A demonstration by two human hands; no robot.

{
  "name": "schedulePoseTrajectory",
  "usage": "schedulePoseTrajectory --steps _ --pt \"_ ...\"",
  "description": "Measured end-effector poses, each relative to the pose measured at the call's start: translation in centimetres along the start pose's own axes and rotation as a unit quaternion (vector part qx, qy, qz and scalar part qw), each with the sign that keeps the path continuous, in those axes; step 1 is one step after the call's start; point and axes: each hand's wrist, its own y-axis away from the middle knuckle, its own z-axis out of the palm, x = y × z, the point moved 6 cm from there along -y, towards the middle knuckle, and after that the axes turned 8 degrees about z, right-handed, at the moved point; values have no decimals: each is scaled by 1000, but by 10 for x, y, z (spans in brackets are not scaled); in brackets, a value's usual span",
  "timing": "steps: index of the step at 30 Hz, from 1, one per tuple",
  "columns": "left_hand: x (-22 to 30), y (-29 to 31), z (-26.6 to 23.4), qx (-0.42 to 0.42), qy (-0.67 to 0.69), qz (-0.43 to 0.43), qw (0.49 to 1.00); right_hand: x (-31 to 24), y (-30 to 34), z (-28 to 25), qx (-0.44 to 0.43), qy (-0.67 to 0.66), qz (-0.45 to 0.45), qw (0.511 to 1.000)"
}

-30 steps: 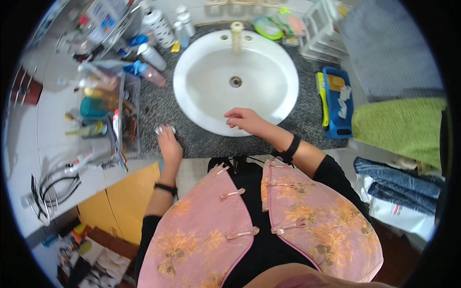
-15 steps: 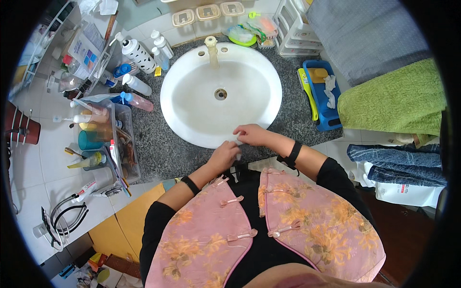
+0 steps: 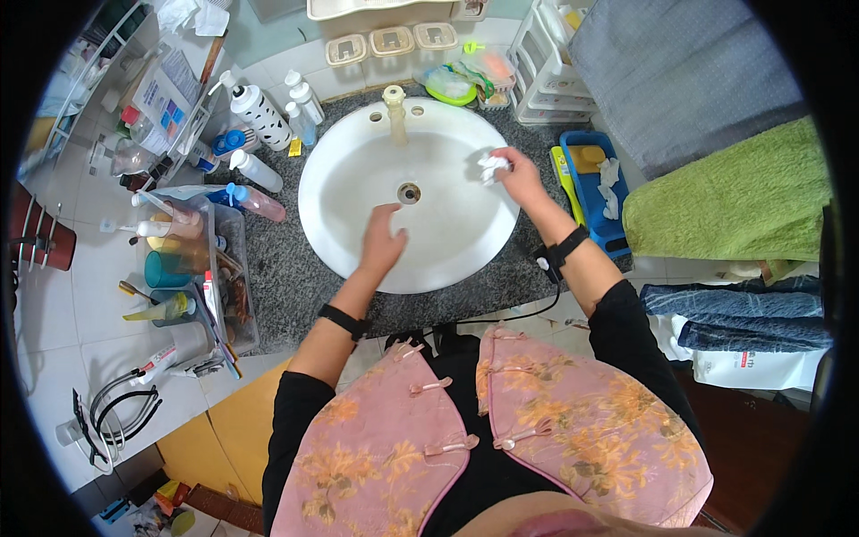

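The person's right hand (image 3: 523, 179) is right of the middle of the frame, over the right side of the white oval sink (image 3: 313, 215). Its fingers pinch a crumpled white tissue (image 3: 493, 167), which sticks out to the left of the fingertips, above the bowl. The left hand (image 3: 385, 243) is near the middle of the frame, over the lower part of the bowl, with nothing in it. Its fingers are loose and a bit bent, not squeezed together, and they point up toward the round drain (image 3: 409, 193). One cannot tell if this hand touches the bowl. Each arm has a black band near the wrist. The cream tap (image 3: 395, 112) stands at the back of the sink, top middle. The sink sits in a dark speckled counter (image 3: 282, 304). To the right of the sink, a bright yellow-green stick-like thing (image 3: 567, 186) lies beside a blue tray (image 3: 612, 234). In the tray are a yellow soap bar (image 3: 588, 160) and some white crumpled paper (image 3: 609, 183). A green towel (image 3: 725, 197) hangs at the right of the frame. At the upper left, a white pump bottle with black spots (image 3: 260, 116) stands near the sink, and a pink bottle with a blue top (image 3: 261, 204) is lower down. At the left, a clear plastic bin (image 3: 246, 333) holds small things. The person wears a pink top with orange flowers (image 3: 358, 447), at the bottom.
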Motion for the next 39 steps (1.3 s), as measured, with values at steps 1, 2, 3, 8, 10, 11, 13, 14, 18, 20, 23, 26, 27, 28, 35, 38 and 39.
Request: schedulePoseTrajectory --steps 1,2,3,8,10,11,13,14,18,20,23,26,27,28,35,38,39 --pt "-12 6 -15 15 -77 20 997 3 -8 -14 58 92 -27 994" --pt "-29 11 -24 3 -125 -8 992 11 -13 -17 45 147 -8 988" --pt "-43 17 -31 -17 -176 -31 984 20 -17 -17 32 201 12 979" --pt "-58 26 -25 -104 -251 35 962 53 -19 -2 -20 303 104 947" --pt "-54 27 -22 -98 -299 37 949 55 -21 3 -34 315 81 945" --pt "-51 27 -21 -94 -320 40 942 56 -23 3 -38 325 73 942" --pt "-48 27 -21 -98 -323 32 941 55 -27 3 -62 313 58 946" --pt "-47 26 -22 -97 -326 26 940 55 -30 4 -75 312 59 945" --pt "-45 24 -23 -100 -322 21 941 55 -41 2 -176 308 78 932" --pt "-46 24 -23 -99 -319 14 942 50 -57 1 -182 377 55 907" --pt "-45 24 -24 -82 -328 24 941 47 -81 -23 -44 360 85 928" --pt "-45 23 -24 -79 -322 28 943 56 -92 -19 -119 367 109 916" --pt "-46 23 -23 -81 -322 29 943 62 -94 -17 -169 367 138 904" --pt "-46 23 -23 -81 -321 29 943 64 -97 -11 -213 387 138 887" --pt "-44 22 -24 -70 -319 39 944 30 -159 -16 11 322 71 944" --pt "-44 21 -25 -74 -316 32 945 31 -178 -7 -2 336 120 934" --pt "-44 21 -25 -74 -315 32 946 32 -181 -4 -10 334 125 934"
